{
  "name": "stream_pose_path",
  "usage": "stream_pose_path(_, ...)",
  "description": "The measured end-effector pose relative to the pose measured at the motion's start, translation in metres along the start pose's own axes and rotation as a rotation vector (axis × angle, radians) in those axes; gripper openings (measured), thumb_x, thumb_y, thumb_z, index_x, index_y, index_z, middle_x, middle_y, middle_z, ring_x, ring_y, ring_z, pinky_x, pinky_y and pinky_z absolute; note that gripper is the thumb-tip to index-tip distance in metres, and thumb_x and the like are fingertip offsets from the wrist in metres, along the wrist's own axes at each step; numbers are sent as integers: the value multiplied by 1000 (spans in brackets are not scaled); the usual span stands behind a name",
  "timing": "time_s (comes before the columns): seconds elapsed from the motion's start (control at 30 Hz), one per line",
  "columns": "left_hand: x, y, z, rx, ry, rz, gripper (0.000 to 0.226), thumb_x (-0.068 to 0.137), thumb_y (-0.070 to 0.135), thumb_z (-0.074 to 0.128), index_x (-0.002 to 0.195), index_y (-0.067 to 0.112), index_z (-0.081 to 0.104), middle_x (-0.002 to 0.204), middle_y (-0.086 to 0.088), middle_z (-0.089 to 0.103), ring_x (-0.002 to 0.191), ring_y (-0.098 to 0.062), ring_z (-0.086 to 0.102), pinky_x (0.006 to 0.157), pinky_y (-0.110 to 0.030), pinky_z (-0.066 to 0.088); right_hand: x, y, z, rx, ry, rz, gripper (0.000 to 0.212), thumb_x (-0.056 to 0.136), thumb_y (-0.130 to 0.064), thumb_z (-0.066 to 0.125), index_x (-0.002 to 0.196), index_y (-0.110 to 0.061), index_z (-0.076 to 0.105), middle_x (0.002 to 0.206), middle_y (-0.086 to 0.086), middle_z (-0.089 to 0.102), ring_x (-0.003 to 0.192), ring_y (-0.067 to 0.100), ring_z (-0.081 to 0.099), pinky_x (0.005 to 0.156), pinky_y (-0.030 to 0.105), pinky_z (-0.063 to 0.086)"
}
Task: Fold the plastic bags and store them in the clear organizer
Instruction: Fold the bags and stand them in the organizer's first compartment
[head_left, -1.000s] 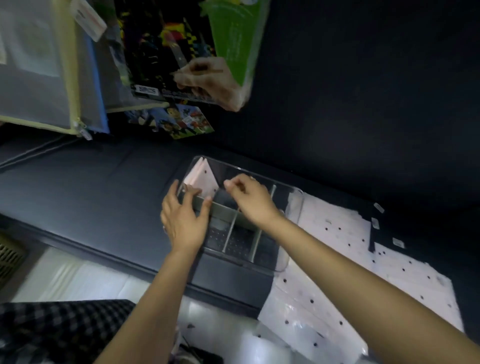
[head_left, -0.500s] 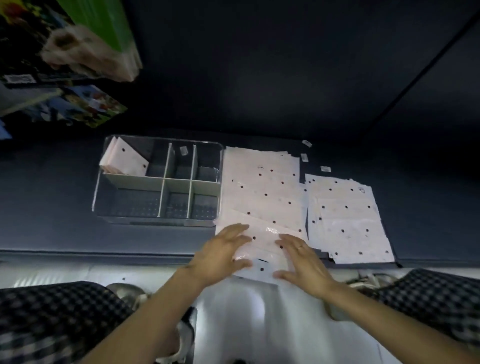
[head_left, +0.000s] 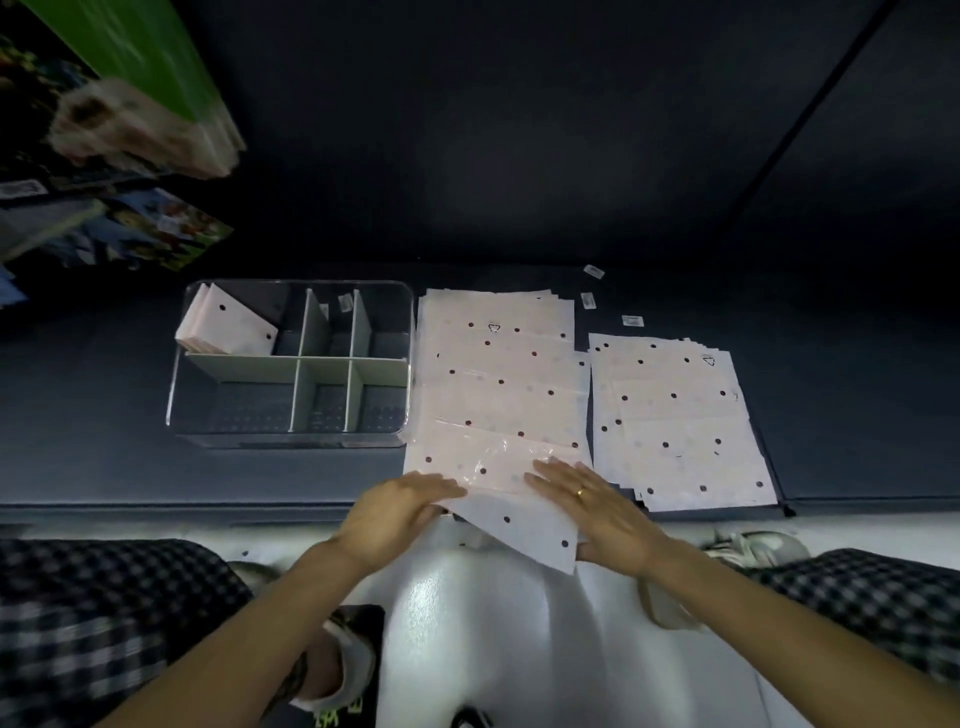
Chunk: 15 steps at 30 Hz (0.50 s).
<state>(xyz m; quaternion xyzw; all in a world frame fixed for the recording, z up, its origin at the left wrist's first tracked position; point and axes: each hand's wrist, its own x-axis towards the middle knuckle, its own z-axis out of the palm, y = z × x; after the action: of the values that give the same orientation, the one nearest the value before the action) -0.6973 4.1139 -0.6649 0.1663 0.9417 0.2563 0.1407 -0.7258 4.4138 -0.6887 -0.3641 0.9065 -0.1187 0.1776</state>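
Note:
A clear organizer (head_left: 176, 384) with grey dividers stands on the dark surface, left of centre. Folded pale bags (head_left: 228, 327) lean in its far-left compartment. To its right lies a stack of flat pale plastic bags with dark dots (head_left: 498, 379), and a second stack (head_left: 680, 415) lies further right. The nearest bag (head_left: 524, 525) hangs over the surface's front edge. My left hand (head_left: 400, 509) lies flat on that bag's left side, fingers straight. My right hand (head_left: 597, 504), with a ring, presses flat on its right side.
Small white labels (head_left: 592, 299) lie behind the stacks. Colourful boxes and packages (head_left: 130, 228) hang or lean at the upper left. The dark surface's front edge (head_left: 156, 506) runs across just in front of my checked-trousered knees (head_left: 93, 613).
Both hands left the organizer and came down to the nearest bag of the left stack. Over the last half second they spread apart on it and the bag slid toward the edge.

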Motion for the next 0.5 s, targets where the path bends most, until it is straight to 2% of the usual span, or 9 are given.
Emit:
stream_pose_path(0.07, 8, 14, -18, -67, -9, -50, 25, 96, 24, 53, 117, 30, 66, 117, 12, 67, 106, -11, 62, 85, -18, 42, -2, 3, -12, 88, -48, -9, 80, 87, -32, 64, 149, -29, 13, 154, -12, 9, 143, 3, 1, 119, 26, 3)
stream_pose_path(0.13, 18, 27, -39, -140, -68, -63, 20, 95, 25, 54, 108, 25, 70, 106, 9, 71, 98, -10, 64, 82, -20, 44, -3, 5, -29, 237, -56, 12, 63, 88, -34, 64, 144, -26, 35, 147, -13, 34, 137, 1, 25, 114, 20, 19)
stream_pose_path(0.2, 27, 36, -61, -194, -140, -71, 18, 95, 25, 54, 104, 23, 70, 101, 7, 72, 96, -10, 64, 85, -24, 47, 0, 5, -48, 459, -6, 81, 39, 87, -15, 67, 124, -18, 59, 118, -14, 61, 110, -6, 51, 94, 15, 38)
stream_pose_path(0.27, 35, 43, -78, -199, -98, -93, 18, 95, 25, 54, 105, 25, 69, 101, 8, 71, 94, -13, 64, 84, -28, 48, 9, 7, -64, 684, 68, 184, 23, 83, 3, 62, 97, -14, 69, 88, -11, 67, 80, -5, 58, 76, 17, 41)
stream_pose_path(0.33, 39, 50, -84, -154, 147, -98, 22, 95, 22, 54, 113, 27, 66, 111, 8, 69, 95, -15, 65, 82, -27, 49, 23, 10, -79, 850, 130, 279, 10, 85, -4, 65, 81, -13, 67, 74, -4, 63, 69, 5, 56, 69, 21, 42)
stream_pose_path(0.4, 41, 56, -83, -84, 490, -20, 30, 92, 14, 58, 121, 22, 63, 125, 6, 62, 108, -10, 58, 90, -26, 46, 39, 15, -89, 913, 200, 337, 7, 86, -15, 68, 80, -11, 67, 71, -6, 60, 68, 7, 55, 69, 21, 43)
stream_pose_path(0.43, 42, 58, -79, -30, 602, 38, 31, 91, 9, 59, 121, 18, 63, 128, 4, 59, 114, -10, 54, 96, -26, 43, 48, 18, -91, 910, 221, 371, 5, 86, -17, 68, 84, -13, 68, 76, -7, 63, 74, 8, 59, 73, 22, 45)
stream_pose_path(0.5, 43, 59, -64, 46, 638, 135, 33, 87, 2, 63, 118, 13, 64, 130, -2, 58, 120, -17, 52, 103, -32, 40, 67, 24, -93, 912, 238, 469, 12, 86, -20, 68, 97, -15, 68, 94, -1, 70, 92, 17, 65, 84, 31, 52)
